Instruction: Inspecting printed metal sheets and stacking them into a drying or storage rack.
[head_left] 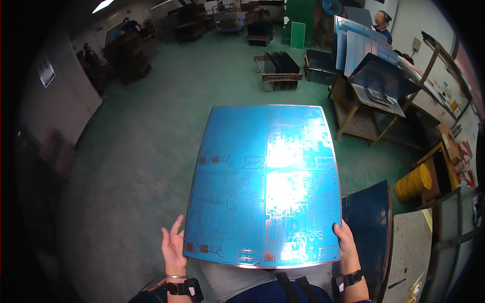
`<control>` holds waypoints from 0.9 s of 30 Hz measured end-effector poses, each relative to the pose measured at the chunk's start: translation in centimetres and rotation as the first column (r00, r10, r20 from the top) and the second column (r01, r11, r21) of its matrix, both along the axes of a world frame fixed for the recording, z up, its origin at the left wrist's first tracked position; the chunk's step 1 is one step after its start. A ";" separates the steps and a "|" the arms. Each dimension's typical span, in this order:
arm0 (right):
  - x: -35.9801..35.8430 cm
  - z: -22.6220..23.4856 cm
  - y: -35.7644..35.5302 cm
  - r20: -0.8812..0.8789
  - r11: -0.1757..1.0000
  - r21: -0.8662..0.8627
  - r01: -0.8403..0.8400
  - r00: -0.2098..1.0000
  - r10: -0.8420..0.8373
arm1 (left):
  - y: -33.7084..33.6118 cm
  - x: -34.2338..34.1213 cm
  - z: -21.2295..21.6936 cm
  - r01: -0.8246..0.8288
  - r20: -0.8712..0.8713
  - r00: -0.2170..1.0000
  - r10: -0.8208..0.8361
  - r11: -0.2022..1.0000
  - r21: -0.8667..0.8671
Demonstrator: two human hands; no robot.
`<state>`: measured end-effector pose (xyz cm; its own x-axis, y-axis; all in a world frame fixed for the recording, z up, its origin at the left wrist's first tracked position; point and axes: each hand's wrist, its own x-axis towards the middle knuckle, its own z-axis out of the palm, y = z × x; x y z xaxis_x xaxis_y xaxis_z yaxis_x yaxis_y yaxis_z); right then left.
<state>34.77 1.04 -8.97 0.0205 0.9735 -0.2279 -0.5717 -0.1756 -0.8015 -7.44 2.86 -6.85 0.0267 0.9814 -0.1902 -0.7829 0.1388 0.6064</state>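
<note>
A large blue circuit board panel (230,202) with copper-toned trace patterns is held out in front of my body, glare covering much of its right half. Along the lower right edge, my right hand (346,241) grips it, thumb on the top face and the other fingers hidden beneath. My left hand (174,248) is at the lower left edge with its fingers spread and pointing up; its palm side is close against the edge, and whether it touches I cannot tell. Both wrists wear black bands.
Dark blue panels (366,217) stand upright close to my right, next to a grey-topped surface (409,247) with scissors. Farther right are a yellow roll (413,183) and a wooden table (371,108) bearing leaning panels. A rack of dark panels (281,70) stands ahead. Other people are in the background.
</note>
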 end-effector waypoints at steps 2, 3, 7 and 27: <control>-1.3 0.0 0.3 -0.054 0.997 0.047 0.063 0.997 -0.060 | 0.1 2.0 1.7 -0.077 0.036 0.997 0.075 0.995 0.067; -2.3 -0.1 0.5 -0.076 0.996 0.064 0.063 0.995 -0.058 | 0.1 3.7 2.1 -0.183 0.161 0.972 0.172 0.981 0.058; -7.9 0.1 0.6 -0.280 0.992 0.123 -0.021 0.958 0.055 | -1.5 9.4 -0.8 -0.009 0.233 0.972 -0.017 0.994 0.110; 4.1 1.0 0.0 -0.479 0.852 0.223 0.474 0.814 -0.328 | -2.2 3.0 -0.1 -0.272 -0.138 0.954 0.265 0.961 -0.040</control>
<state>38.89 1.09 -8.00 0.4019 0.9156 0.0135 -0.8171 0.3653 -0.4459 -4.48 0.67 -6.93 -0.2651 0.9362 -0.2307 -0.7106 -0.0280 0.7030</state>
